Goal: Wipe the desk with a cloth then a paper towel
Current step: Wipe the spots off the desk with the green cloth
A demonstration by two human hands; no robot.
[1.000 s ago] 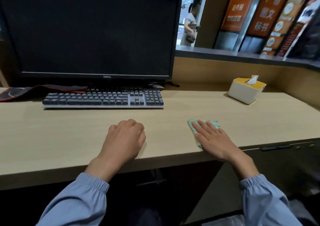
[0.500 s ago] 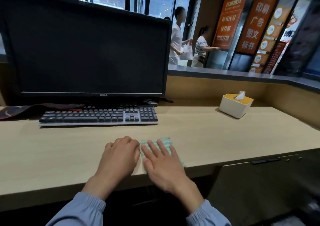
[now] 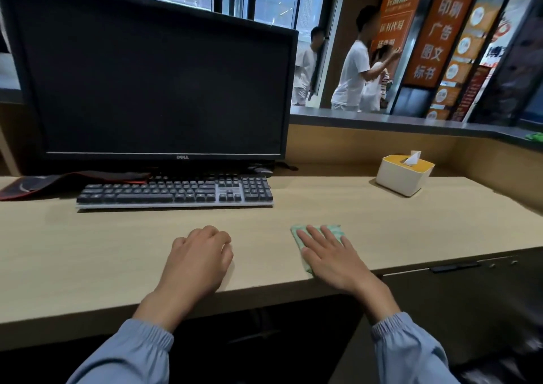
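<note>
A folded light green cloth [image 3: 333, 230] lies flat on the pale wooden desk [image 3: 88, 245], near its front edge, right of centre. My right hand [image 3: 329, 254] presses flat on the cloth with fingers spread, covering most of it. My left hand [image 3: 199, 258] rests on the desk to the left, fingers curled under, nothing in it. A white tissue box with a yellow top [image 3: 405, 174] stands at the back right, one paper tissue sticking up from its slot.
A dark keyboard [image 3: 176, 193] sits behind my hands, under a black monitor [image 3: 152, 89]. A black and red mouse pad [image 3: 44, 182] lies at the back left. A raised counter ledge [image 3: 411, 120] runs behind the desk; people stand beyond it.
My right hand has slid the cloth leftward up against my left hand and then back to the right. My left hand has stayed in place. The camera has tilted upward.
</note>
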